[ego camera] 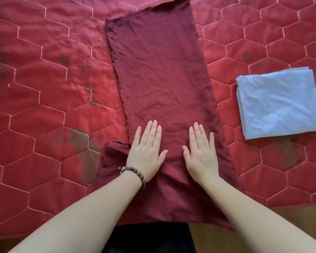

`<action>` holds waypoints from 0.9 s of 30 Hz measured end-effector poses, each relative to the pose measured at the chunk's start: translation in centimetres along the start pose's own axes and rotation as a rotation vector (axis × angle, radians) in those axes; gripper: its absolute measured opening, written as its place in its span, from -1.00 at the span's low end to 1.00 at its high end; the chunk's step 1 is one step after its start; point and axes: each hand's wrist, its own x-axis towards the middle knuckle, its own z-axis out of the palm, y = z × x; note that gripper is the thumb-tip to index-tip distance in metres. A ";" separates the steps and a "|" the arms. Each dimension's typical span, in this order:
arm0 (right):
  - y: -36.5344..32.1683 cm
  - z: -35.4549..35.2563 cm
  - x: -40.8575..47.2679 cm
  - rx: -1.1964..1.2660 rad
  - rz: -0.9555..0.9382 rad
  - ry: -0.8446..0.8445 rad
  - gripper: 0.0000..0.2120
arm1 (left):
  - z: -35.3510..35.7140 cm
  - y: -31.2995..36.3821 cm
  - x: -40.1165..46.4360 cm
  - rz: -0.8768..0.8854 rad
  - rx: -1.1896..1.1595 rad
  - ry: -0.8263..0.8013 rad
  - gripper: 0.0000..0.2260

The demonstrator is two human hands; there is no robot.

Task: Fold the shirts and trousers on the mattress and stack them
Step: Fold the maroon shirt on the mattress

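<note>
Both hands lay flat on the maroon garment [161, 73], which stretched as a long, narrow strip up the middle of the red quilted mattress [44, 106], its near end hanging toward the person. The left hand [146, 152], with a bead bracelet [133, 173] at its wrist, and the right hand [202, 154] pressed palms down side by side on the near part of the cloth, fingers straight and close together, thumbs angled inward, gripping nothing. The step in hand seemed to be smoothing the lengthwise fold, since the cloth was already narrowed but still wrinkled. A small flap [115, 148] stuck out just left of the left hand and probably wanted tucking in. The next move likely called for taking one end and bringing it over to the other, edges matched. A folded pale blue garment [279, 103] lay well to the right, the likely base for the stack.
</note>
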 end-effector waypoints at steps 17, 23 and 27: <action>2.0 1.7 -10.0 -0.061 0.100 -0.155 -0.39 | 3.4 -3.8 -8.6 -0.026 0.012 -0.055 -0.31; -6.5 0.8 -10.4 0.114 -0.256 -0.104 -0.38 | 2.4 -5.1 -13.2 0.244 0.049 -0.116 -0.22; -10.6 2.4 -11.7 0.069 -0.418 -0.240 -0.36 | 2.3 -6.1 -14.7 0.278 0.074 -0.181 -0.29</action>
